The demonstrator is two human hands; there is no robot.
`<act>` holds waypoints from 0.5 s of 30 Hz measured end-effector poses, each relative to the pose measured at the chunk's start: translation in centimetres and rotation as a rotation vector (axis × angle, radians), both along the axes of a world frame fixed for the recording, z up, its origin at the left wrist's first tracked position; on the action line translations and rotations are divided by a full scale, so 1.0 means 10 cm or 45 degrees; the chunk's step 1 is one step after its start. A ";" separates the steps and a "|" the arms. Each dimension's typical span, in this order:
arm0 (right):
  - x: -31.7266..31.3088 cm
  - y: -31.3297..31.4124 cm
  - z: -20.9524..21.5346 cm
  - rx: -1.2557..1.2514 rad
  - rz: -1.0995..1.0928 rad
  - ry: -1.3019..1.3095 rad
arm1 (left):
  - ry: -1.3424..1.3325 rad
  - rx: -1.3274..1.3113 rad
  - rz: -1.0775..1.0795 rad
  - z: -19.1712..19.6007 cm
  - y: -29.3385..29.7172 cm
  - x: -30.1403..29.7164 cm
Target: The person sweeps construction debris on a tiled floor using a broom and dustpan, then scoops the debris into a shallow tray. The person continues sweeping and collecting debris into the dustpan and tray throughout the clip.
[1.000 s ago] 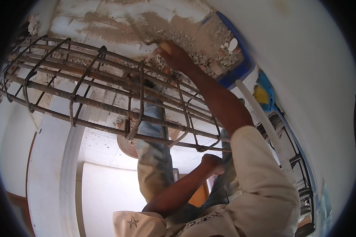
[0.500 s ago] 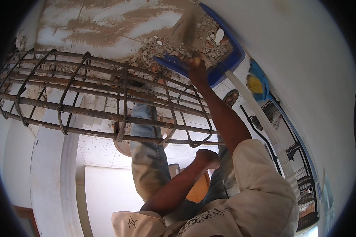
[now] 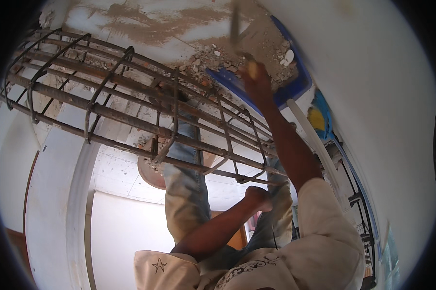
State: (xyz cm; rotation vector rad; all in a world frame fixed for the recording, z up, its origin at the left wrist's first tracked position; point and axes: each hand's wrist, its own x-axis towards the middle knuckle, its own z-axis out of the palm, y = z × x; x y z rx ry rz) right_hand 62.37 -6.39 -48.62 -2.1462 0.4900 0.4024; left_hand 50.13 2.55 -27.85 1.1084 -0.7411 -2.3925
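Observation:
My right hand (image 3: 258, 81) grips the yellowish handle of a trowel (image 3: 235, 24), its thin blade blurred and seen nearly edge-on. The hand is over the near rim of a blue tray (image 3: 304, 72) that holds grey-brown mortar or sand and broken rubble (image 3: 281, 72). My left hand (image 3: 258, 198) is closed in a fist beside my right leg, just below the near end of a rusty rebar cage (image 3: 145, 126). Nothing shows in that fist. The cage lies across the view from the upper left, above my legs.
Loose rubble (image 3: 198, 60) lies by the tray on the smeared tile floor (image 3: 172, 48). At right stand a pale pole (image 3: 307, 123), a blue and yellow item (image 3: 318, 116), a black rack (image 3: 358, 208) and a white wall (image 3: 382, 111). A pale reddish round object (image 3: 151, 173) sits below the cage.
The trowel in my right hand has turned from showing a broad blade to nearly edge-on. My left fist stays by the leg. The whole view has shifted and tilted slightly.

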 end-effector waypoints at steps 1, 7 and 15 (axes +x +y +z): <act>0.26 0.19 -0.12 0.120 -0.029 -0.027 | 0.021 0.006 -0.003 -0.01 0.01 -0.02; 0.90 1.06 -0.65 0.176 0.195 0.223 | -0.087 0.025 0.278 -0.06 0.15 -0.06; -0.38 0.04 -0.53 -0.222 -0.341 0.212 | 0.027 -0.066 0.053 0.02 0.07 0.11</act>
